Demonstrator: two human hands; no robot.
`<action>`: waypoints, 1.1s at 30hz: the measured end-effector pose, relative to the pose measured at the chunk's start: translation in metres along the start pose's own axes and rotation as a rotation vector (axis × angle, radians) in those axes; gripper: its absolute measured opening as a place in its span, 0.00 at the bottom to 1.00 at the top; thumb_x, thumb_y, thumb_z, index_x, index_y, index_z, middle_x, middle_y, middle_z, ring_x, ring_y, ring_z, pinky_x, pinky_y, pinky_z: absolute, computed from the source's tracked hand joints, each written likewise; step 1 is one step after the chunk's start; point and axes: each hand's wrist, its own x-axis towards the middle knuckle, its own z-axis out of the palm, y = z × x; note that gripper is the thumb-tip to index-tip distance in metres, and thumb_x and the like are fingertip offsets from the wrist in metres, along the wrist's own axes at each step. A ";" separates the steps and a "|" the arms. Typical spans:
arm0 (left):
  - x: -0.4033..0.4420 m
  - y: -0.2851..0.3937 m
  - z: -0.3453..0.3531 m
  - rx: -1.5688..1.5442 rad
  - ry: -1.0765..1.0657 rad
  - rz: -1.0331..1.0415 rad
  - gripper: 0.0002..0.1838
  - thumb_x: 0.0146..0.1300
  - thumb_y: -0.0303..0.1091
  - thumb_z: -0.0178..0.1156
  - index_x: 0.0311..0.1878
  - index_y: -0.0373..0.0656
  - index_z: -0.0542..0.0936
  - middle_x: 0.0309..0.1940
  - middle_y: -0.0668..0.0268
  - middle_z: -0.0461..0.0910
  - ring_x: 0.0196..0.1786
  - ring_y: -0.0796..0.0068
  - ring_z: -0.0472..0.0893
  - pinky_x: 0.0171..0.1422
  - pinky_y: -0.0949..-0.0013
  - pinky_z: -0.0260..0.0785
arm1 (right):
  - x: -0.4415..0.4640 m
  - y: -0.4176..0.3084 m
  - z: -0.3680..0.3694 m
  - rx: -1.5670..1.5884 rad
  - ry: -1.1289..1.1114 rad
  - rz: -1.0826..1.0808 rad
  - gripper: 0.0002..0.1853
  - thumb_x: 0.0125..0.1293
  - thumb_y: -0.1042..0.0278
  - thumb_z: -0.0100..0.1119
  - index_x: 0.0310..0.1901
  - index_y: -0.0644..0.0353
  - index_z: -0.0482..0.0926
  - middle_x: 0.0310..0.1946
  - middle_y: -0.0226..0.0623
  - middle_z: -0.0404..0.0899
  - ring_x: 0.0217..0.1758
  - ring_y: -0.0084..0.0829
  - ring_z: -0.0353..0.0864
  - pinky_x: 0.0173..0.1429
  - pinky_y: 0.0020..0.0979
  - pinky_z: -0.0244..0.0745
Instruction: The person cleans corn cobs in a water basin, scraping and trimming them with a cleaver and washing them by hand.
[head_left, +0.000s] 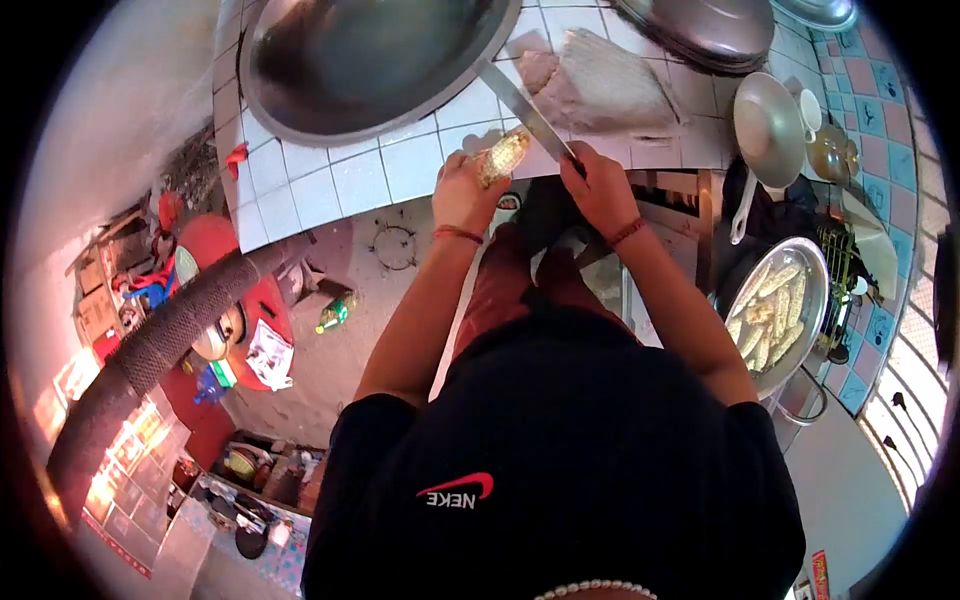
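Observation:
My left hand (466, 195) is closed around an ear of corn (503, 158), whose pale yellow kernels point up and away from me. In my right hand (600, 190) is a kitchen knife (524, 108), gripped by its dark handle. Its broad blade slants up to the left, just beyond the corn; whether it touches the corn I cannot tell. Both hands are at the front edge of the white tiled counter (355, 185). Past the blade lies a crumpled greyish cloth (620, 85).
A large wok (370, 60) fills the counter's back left. At right, a metal basin (822, 300) holds several ears of corn (775, 310), below a long-handled pan (768, 125). A dark lid (715, 30) is at the back. A thick pipe (180, 335) crosses at left.

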 end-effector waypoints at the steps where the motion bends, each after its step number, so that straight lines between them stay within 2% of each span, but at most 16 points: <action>1: -0.002 -0.001 0.002 -0.004 0.032 -0.001 0.27 0.49 0.45 0.72 0.52 0.43 0.83 0.48 0.50 0.80 0.53 0.50 0.79 0.59 0.55 0.72 | -0.001 -0.001 0.004 -0.011 -0.014 -0.026 0.08 0.67 0.66 0.57 0.39 0.62 0.75 0.27 0.52 0.79 0.34 0.55 0.80 0.37 0.47 0.73; 7: -0.003 -0.001 0.002 0.014 -0.010 -0.054 0.30 0.50 0.48 0.72 0.56 0.46 0.82 0.51 0.49 0.79 0.54 0.48 0.78 0.62 0.55 0.70 | 0.009 -0.010 0.021 -0.060 0.028 -0.155 0.09 0.67 0.65 0.57 0.40 0.62 0.74 0.26 0.52 0.78 0.34 0.55 0.79 0.38 0.49 0.73; 11: -0.001 -0.001 0.002 -0.001 -0.053 -0.079 0.29 0.50 0.48 0.71 0.56 0.49 0.82 0.52 0.49 0.80 0.54 0.49 0.78 0.61 0.55 0.71 | 0.010 0.003 0.029 -0.159 -0.044 -0.100 0.09 0.67 0.65 0.57 0.41 0.62 0.74 0.27 0.53 0.78 0.34 0.55 0.79 0.38 0.49 0.73; 14: -0.004 0.002 0.004 0.008 0.042 -0.069 0.24 0.48 0.43 0.73 0.50 0.48 0.84 0.47 0.61 0.79 0.50 0.55 0.78 0.54 0.57 0.74 | 0.010 -0.006 0.024 -0.140 -0.046 -0.085 0.10 0.67 0.65 0.57 0.43 0.62 0.75 0.27 0.53 0.78 0.34 0.55 0.79 0.38 0.48 0.74; 19: -0.006 -0.001 0.008 0.054 0.036 -0.062 0.24 0.48 0.43 0.73 0.49 0.48 0.84 0.48 0.61 0.78 0.50 0.55 0.78 0.53 0.57 0.75 | 0.012 -0.053 -0.002 0.047 0.055 -0.061 0.11 0.67 0.65 0.56 0.45 0.62 0.75 0.28 0.54 0.78 0.34 0.55 0.80 0.38 0.47 0.73; 22: -0.004 -0.004 0.012 0.079 0.036 -0.023 0.23 0.48 0.43 0.73 0.50 0.48 0.84 0.48 0.61 0.78 0.50 0.56 0.78 0.52 0.57 0.75 | 0.007 0.007 0.031 -0.106 -0.020 -0.093 0.11 0.66 0.65 0.57 0.45 0.61 0.75 0.28 0.54 0.79 0.34 0.56 0.80 0.39 0.49 0.73; 23: -0.003 -0.004 0.008 0.095 0.039 -0.002 0.23 0.48 0.43 0.72 0.50 0.49 0.84 0.48 0.61 0.78 0.51 0.56 0.78 0.52 0.57 0.75 | 0.009 0.007 0.034 -0.181 -0.057 -0.117 0.11 0.67 0.65 0.57 0.46 0.61 0.75 0.28 0.54 0.79 0.34 0.56 0.80 0.39 0.50 0.73; 27: -0.007 0.001 0.006 0.098 0.016 -0.046 0.24 0.49 0.42 0.72 0.51 0.49 0.84 0.49 0.62 0.78 0.51 0.56 0.78 0.53 0.58 0.75 | 0.004 0.006 0.038 -0.183 -0.011 -0.118 0.10 0.67 0.64 0.57 0.44 0.60 0.75 0.28 0.53 0.80 0.36 0.56 0.80 0.39 0.51 0.74; 33: -0.006 0.006 -0.002 0.034 0.086 -0.010 0.24 0.49 0.42 0.72 0.51 0.49 0.84 0.48 0.60 0.79 0.51 0.55 0.78 0.55 0.58 0.74 | 0.013 -0.008 0.028 -0.202 -0.083 -0.123 0.10 0.67 0.65 0.57 0.45 0.60 0.75 0.28 0.53 0.79 0.34 0.55 0.80 0.39 0.51 0.74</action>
